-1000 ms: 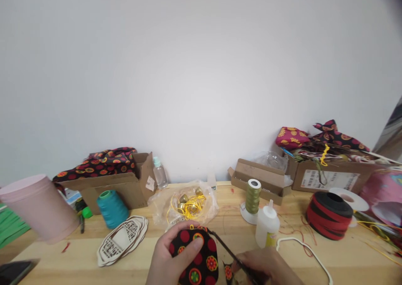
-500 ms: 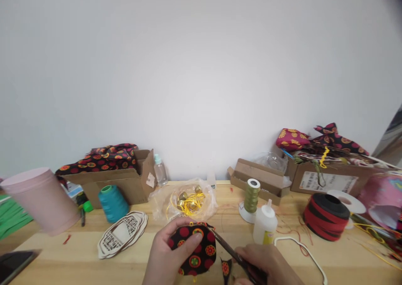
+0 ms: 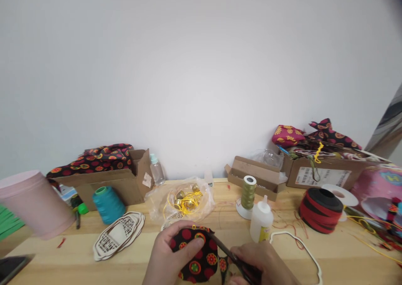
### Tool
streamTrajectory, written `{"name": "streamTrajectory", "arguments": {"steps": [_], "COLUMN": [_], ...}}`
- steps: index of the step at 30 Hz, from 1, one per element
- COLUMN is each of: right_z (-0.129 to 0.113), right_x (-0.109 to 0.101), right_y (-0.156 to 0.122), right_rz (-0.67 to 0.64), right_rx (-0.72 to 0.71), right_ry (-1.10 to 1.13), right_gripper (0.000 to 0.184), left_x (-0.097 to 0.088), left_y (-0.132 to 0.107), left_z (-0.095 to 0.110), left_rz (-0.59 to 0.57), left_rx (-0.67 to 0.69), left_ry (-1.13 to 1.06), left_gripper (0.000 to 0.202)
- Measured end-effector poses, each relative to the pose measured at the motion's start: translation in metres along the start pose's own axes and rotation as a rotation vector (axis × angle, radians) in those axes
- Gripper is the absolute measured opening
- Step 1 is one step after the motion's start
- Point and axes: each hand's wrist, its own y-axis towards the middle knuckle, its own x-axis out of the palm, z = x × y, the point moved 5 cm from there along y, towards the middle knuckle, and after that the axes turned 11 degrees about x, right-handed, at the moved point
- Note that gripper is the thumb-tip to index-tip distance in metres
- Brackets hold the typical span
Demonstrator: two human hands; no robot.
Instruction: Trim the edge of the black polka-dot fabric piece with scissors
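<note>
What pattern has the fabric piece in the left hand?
Black fabric piece with red dots and flower rounds; head view.

I find no legible text. The white shipping label point(image 3: 323, 177) on the cardboard box point(image 3: 317, 180) at right carries print and a barcode, too small to read.

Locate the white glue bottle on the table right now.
In the head view the white glue bottle stands upright right of centre on the wooden table, just in front of the olive-green thread spool and just beyond the right hand.
</note>
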Motion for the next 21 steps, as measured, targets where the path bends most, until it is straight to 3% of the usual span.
{"name": "streamTrajectory", "arguments": {"steps": [4, 13, 21], "right_z": [0.001, 0.0009, -0.004], "right_x": [0.0031, -0.0017, -0.0021], "right_y": [0.0024, -0.0005, 0.0025], "right_rz": [-0.05, 0.001, -0.092], "right_rx": [-0.023, -0.012, -0.008], "right_ry": [0.074, 0.015, 0.112], "right_gripper": [0.058, 0.06, 0.059], "left_x": [0.0009, 0.004, 0.0032], "left_y": [-0.0017, -0.0039, -0.0029], "left_z": [-0.0003, 0.0011, -0.001], "left_rz": [0.009, -0.01, -0.026], "left_rx": [-0.011, -0.03, -0.04], "left_ry": [0.015, -0.012, -0.012], "left_gripper": [0.025, 0.024, 0.025]}}
